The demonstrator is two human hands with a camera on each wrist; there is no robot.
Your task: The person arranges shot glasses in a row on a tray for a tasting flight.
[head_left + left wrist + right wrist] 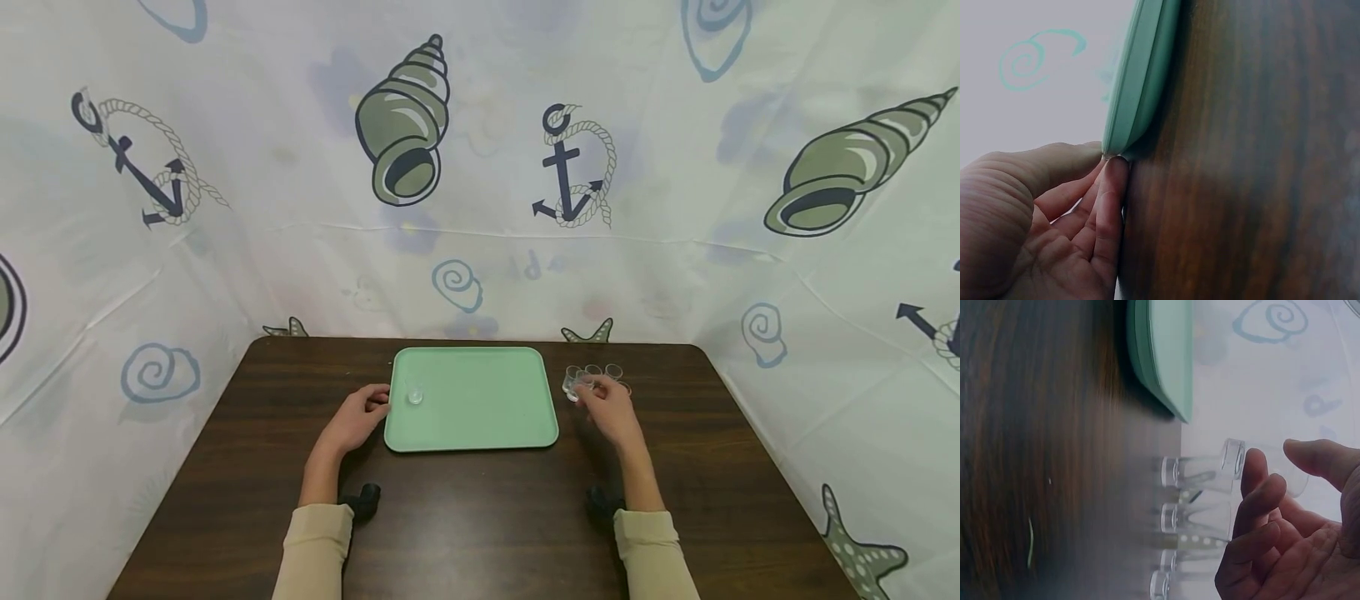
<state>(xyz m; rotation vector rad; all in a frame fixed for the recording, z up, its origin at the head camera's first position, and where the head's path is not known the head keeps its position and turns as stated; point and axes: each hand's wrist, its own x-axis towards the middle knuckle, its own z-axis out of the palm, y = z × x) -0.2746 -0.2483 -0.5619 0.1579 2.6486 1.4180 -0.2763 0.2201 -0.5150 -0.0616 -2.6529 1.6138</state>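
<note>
Seen from the wearer's head, the green tray [480, 408] lies on the dark wooden surface [480, 517] between the two hands, with a single clear cup [415, 397] standing near its left end; neither wrist camera shows me that cup. The left hand [360, 421] is at the tray's left edge, and only its own wrist view makes plain how: the thumb comes to the upper rim, a fingertip just beneath, so the grip is nearly together with the edge nipped between. Over on the right, the head view gives me a jumble of clear rims beside the tray, partly behind the right hand [609, 408]. The right wrist view sorts them out: several clear glasses [1170, 518] standing on thick bases, and one raised glass [1233, 461] in the grip, thumb and fingers apart by about its width, its base higher than theirs.
</note>
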